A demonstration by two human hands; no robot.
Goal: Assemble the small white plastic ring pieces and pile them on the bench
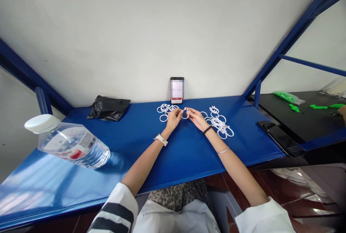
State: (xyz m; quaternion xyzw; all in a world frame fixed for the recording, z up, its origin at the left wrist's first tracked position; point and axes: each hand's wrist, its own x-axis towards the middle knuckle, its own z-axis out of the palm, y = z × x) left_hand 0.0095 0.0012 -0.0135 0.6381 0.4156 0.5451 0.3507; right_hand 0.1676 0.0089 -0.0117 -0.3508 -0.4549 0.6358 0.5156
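Between my two hands, a little above the blue table (129, 143), is one white plastic ring (185, 117). My left hand (174, 117) pinches its left side, and the fingers of my right hand (196, 117) close on its right side near the top. Just behind my left hand lies a small group of white rings (163, 108). A larger, overlapping pile of white rings (218, 123) rests to the right of my right hand. Some rings show a small knob or eyelet on the rim. My fingertips partly cover the held ring.
A phone (177, 89) leans upright against the wall. At the left stand a large water bottle (75, 144) and, farther back, a crumpled black plastic bag (108, 108). A dark glossy object (281, 137) lies at the right edge. Green pieces (319, 106) lie on a neighbouring black table.
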